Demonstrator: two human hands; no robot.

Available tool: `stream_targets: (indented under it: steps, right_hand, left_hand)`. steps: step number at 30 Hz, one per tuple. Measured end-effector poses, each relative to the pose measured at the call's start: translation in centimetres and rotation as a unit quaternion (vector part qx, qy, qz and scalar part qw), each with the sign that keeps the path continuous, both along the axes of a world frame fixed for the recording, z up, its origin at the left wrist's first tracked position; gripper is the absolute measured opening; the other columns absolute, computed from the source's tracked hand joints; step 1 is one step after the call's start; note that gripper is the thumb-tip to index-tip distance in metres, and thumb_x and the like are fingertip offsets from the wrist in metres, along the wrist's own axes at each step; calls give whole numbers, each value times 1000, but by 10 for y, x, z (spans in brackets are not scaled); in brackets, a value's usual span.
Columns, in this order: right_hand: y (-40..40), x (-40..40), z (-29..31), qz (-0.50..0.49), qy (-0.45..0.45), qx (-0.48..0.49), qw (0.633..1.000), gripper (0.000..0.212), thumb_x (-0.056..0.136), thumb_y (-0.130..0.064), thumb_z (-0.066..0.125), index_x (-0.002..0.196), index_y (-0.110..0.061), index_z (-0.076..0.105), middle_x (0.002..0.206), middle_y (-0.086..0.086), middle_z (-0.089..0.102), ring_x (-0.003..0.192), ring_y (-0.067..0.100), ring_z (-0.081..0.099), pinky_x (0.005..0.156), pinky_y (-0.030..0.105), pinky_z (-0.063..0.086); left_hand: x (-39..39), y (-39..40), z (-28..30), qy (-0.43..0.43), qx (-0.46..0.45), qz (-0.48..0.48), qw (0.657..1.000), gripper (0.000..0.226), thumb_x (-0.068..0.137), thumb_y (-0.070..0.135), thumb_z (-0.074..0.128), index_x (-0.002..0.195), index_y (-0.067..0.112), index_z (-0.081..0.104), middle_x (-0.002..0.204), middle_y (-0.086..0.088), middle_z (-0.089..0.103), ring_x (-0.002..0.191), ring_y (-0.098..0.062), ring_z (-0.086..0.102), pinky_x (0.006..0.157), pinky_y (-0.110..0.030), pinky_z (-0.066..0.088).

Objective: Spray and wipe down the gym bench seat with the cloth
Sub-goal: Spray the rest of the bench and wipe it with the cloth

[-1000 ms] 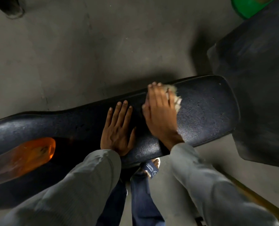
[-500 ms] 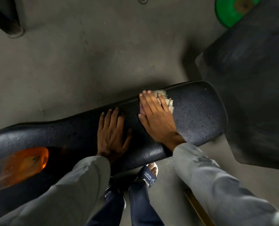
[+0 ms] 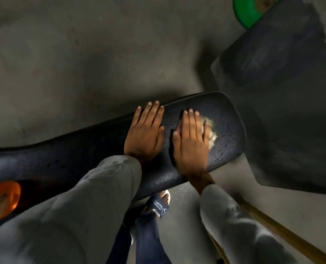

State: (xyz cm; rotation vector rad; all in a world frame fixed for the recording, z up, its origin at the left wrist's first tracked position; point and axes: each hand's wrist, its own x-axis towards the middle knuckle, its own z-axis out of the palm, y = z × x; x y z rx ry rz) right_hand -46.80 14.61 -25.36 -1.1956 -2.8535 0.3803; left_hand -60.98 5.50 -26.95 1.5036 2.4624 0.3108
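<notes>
Head view: both hands lie flat on the bench seat (image 3: pixel 229 119), right hand (image 3: pixel 191 141) pressing the cloth (image 3: pixel 210 134), left hand (image 3: pixel 145 132) bare.

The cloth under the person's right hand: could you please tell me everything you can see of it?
The cloth is pale, whitish and crumpled, and looks like a thin rag. Only a small, blurred part shows, peeking out past the outer edge of the right hand, which lies flat on top and presses it onto the black bench seat near the seat's rounded end. Its full size and shape are hidden. The left hand rests flat beside it on the seat, not touching it.
</notes>
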Motion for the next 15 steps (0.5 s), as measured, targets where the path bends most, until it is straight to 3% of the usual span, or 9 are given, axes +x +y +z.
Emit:
stream_targets:
  steps: [3,7,11,15]
  right_hand:
    - [53,-19,-4,80,22,12,996,62,113,-36,33,168,-8,32,177,9,31,167,25,20,136,50,13]
    - [90,6,-6,-41,6,36,998,62,115,-39,29,170,-11,28,179,9,26,168,24,17,137,51,11]
    - [33,32,-1,-155,3,32,987,64,114,-38,27,172,-10,22,180,8,22,169,25,14,137,53,9]
    - [-16,2,1,-98,2,-18,995,65,112,-41,31,171,-14,26,179,7,26,168,24,17,136,53,13]
  left_hand:
    - [1,1,1,6,4,1,1000,64,106,34,30,164,6,32,172,-15,30,161,-32,27,133,-54,17]
    - [1,2,3,4,12,3,1000,63,106,33,35,163,6,33,172,-14,31,160,-31,28,133,-53,17]
    - [2,4,3,6,4,7,1000,64,106,34,36,163,8,32,172,-13,31,161,-31,27,132,-53,17]
    - [2,5,5,5,-13,10,1000,64,106,34,33,164,7,31,173,-14,29,161,-31,25,132,-54,17]
